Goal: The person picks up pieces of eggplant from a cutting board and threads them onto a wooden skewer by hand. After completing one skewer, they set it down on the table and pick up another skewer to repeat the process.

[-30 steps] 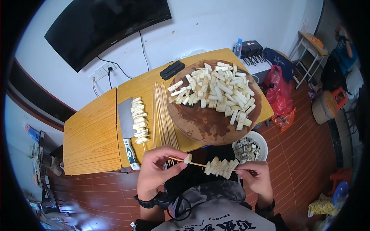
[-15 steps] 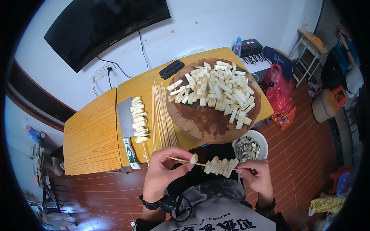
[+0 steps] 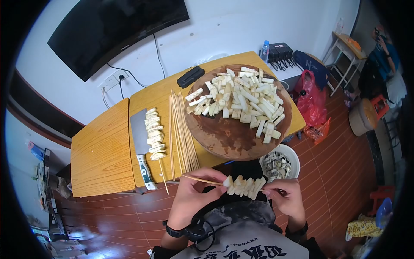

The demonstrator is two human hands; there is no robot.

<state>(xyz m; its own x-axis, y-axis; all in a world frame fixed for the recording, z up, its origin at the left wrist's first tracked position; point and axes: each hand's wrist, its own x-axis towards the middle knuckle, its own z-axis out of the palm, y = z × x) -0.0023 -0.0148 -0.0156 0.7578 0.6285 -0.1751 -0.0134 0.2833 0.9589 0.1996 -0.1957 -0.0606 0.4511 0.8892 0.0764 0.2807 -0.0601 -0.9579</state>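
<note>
My left hand (image 3: 196, 194) pinches a pale piece on a wooden skewer, right against a row of pale pieces (image 3: 245, 187). The skewer's bare left part (image 3: 199, 178) sticks out past the fingers. At the row's other end, my right hand (image 3: 286, 197) has its fingers closed on the skewer. Beyond them, a round wooden board (image 3: 228, 140) bears a heap of cut pale sticks (image 3: 246, 95). Left of the board lie loose skewers (image 3: 181, 134), a filled skewer (image 3: 155, 134) and a cleaver (image 3: 141, 142) with a patterned handle.
A white bucket (image 3: 294, 159) with scraps stands below the table's (image 3: 297, 116) right edge. A black case (image 3: 191, 77) lies behind the board. Red bags (image 3: 311, 101), a bottle (image 3: 265, 51) and a stool (image 3: 363, 117) are at the right, with a person (image 3: 388, 64) farther back.
My left hand has moved right along the skewer, bringing its piece up against the row. My right hand has stayed at the other end.
</note>
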